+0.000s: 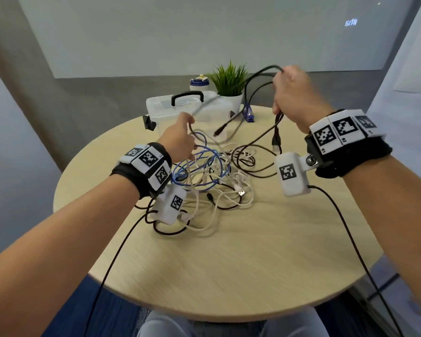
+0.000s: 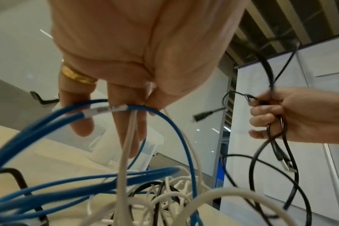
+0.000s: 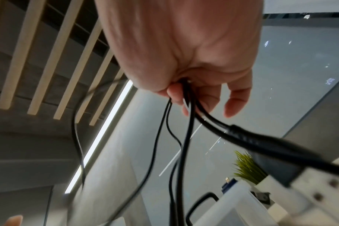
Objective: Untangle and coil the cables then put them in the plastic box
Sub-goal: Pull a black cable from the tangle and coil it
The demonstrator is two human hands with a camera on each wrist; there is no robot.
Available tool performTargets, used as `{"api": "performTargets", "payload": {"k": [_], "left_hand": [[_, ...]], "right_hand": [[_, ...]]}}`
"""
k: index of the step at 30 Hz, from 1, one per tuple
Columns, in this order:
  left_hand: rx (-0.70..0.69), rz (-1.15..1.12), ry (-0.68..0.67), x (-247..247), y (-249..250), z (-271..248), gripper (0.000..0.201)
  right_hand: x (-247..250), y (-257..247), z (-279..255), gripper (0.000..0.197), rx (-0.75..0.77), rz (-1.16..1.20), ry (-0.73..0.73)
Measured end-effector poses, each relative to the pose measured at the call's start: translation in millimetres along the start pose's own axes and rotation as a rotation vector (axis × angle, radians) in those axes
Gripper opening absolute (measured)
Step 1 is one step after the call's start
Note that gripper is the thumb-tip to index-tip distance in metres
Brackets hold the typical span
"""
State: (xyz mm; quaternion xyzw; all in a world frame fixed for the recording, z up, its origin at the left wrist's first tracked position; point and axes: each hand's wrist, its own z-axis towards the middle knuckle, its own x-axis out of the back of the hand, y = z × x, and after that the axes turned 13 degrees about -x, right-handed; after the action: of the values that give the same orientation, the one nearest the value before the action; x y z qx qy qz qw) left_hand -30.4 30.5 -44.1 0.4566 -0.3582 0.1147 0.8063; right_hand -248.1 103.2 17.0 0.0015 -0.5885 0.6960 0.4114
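Two hands work above the cable tangle (image 1: 212,181): right hand (image 1: 293,93) clutches gathered black cable (image 1: 258,76) loops high to free them; left hand (image 1: 180,139) fingers hook blue cable (image 2: 164,120); plastic box (image 1: 180,110) waits behind the tangle.

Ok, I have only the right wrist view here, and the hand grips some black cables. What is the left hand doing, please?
Observer: The left hand pinches a blue cable lifted from the pile; a white cable hangs across its fingers.
Operator: Is the rest tangled?
Observer: Yes. Blue, white and black cables lie in one tangled heap on the round table.
Operator: Where is the box from there?
Observer: The plastic box stands behind the heap, at the table's far edge; its lid looks on.
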Motion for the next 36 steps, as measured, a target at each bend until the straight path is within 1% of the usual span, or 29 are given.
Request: {"api": "performTargets", "payload": {"k": [2,3,5,7,8,10,11,12,14,15,17,18,20,21,22,24,26,27,29,31,32,34,36], "left_hand": [[-0.038,0.0,-0.017,1.8,-0.8,-0.6,0.03],[-0.077,0.022,-0.056,2.4,-0.1,-1.0,0.027],[-0.163,0.098,-0.115,4.5,0.4,0.3,0.017],[-0.205,0.106,-0.088,8.1,0.9,4.4,0.013],[-0.21,0.045,-0.037,9.9,2.5,6.8,0.015],[-0.24,-0.171,0.114,14.4,11.1,7.1,0.027],[-0.271,-0.305,0.163,17.3,17.2,4.6,0.031],[-0.304,-0.432,0.172,21.0,23.7,1.2,0.034],[-0.35,-0.596,0.1,28.1,35.3,-6.5,0.04],[-0.358,-0.623,0.049,30.1,39.8,-10.5,0.038],[-0.313,-0.652,-0.048,31.8,43.6,-16.8,0.024],[-0.28,-0.697,-0.103,32.0,44.9,-18.7,0.032],[-0.25,-0.796,-0.208,32.3,45.8,-21.7,0.066],[-0.236,-0.822,-0.257,31.7,46.5,-23.2,0.072],[-0.232,-0.804,-0.291,31.0,47.4,-25.9,0.068],[-0.274,-0.666,-0.344,25.4,47.2,-31.0,0.052],[-0.35,-0.522,-0.398,18.9,45.9,-35.4,0.044],[-0.361,-0.496,-0.402,15.1,47.4,-37.8,0.042],[-0.384,-0.442,-0.346,9.8,50.7,-39.8,0.038],[-0.428,-0.394,-0.229,6.8,53.7,-38.1,0.023],[-0.442,-0.394,-0.17,7.3,54.8,-37.3,0.019],[-0.44,-0.4,-0.064,11.2,53.7,-33.9,0.023],[-0.438,-0.415,0.0,14.3,53.2,-32.1,0.025]], "right_hand": [[6.7,-2.9,4.7,0.024,0.006,0.124,0.055],[9.5,-4.6,5.1,0.024,0.015,0.155,0.072],[12.1,-7.7,4.5,0.023,0.038,0.164,0.057],[11.2,-9.9,1.3,0.022,0.047,0.143,0.007],[10.1,-10.2,-0.2,0.021,0.051,0.125,-0.01],[8.2,-10.5,-3.4,0.017,0.058,0.093,-0.029],[7.3,-10.4,-4.9,0.015,0.057,0.092,-0.042],[5.8,-9.6,-5.8,0.014,0.052,0.098,-0.061],[1.0,-6.6,-7.2,0.013,0.029,0.099,-0.093],[-1.5,-4.9,-7.9,0.012,0.012,0.099,-0.108],[-6.1,-1.6,-9.2,0.014,-0.018,0.133,-0.156],[-8.0,-0.5,-10.6,0.015,-0.026,0.145,-0.184],[-11.7,1.2,-14.9,0.015,-0.035,0.123,-0.225],[-13.4,2.8,-16.5,0.014,-0.037,0.094,-0.233],[-15.2,5.5,-17.2,0.013,-0.043,0.063,-0.235],[-18.7,10.0,-18.7,0.008,-0.067,0.024,-0.241],[-21.6,12.4,-21.2,0.005,-0.095,0.017,-0.263],[-22.2,12.2,-23.6,0.007,-0.103,0.023,-0.283],[-22.9,11.6,-27.6,0.015,-0.118,0.056,-0.335],[-21.6,10.1,-32.5,0.017,-0.131,0.091,-0.378],[-20.8,10.1,-34.9,0.016,-0.129,0.095,-0.394],[-18.6,11.0,-39.4,0.015,-0.115,0.078,-0.428],[-16.5,13.3,-41.7,0.02,-0.116,0.046,-0.458]]}}
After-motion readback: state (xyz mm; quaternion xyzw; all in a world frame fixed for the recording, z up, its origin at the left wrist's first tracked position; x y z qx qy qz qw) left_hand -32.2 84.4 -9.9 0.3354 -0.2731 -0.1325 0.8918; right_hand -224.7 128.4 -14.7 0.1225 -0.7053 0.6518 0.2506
